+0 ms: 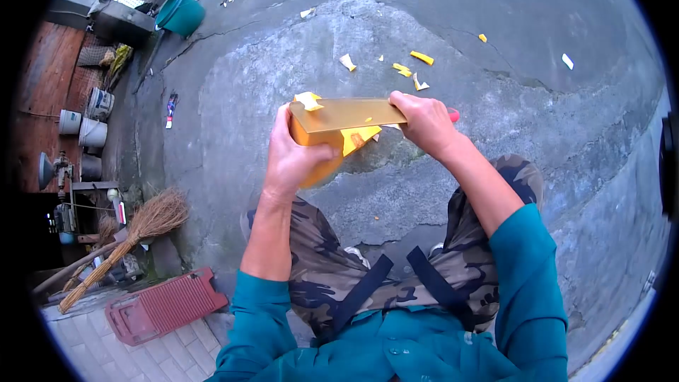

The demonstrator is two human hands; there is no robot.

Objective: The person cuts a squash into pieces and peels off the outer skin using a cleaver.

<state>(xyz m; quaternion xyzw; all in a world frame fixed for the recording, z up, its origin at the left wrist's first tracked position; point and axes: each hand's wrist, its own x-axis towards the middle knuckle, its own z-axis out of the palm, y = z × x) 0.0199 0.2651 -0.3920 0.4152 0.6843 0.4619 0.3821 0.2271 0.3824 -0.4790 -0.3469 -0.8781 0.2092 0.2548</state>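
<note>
A large yellow-orange piece, perhaps of a fruit or a vegetable [324,167], is in my left hand [291,159], whose fingers wrap round its left side. Across its top lies the broad flat blade of a knife [350,114]. My right hand [426,124] is closed on the knife at its right end, where a bit of pink handle sticks out. A pale-and-yellow chip [308,101] rests at the blade's left end. The underside of the piece is partly hidden by my left hand.
Yellow and white scraps [422,58] lie scattered on the grey concrete floor [269,71]. A green bucket [181,13] stands at the upper left. Grey buckets [93,132], a straw broom [134,240] and a red plastic slab [167,305] are along the left.
</note>
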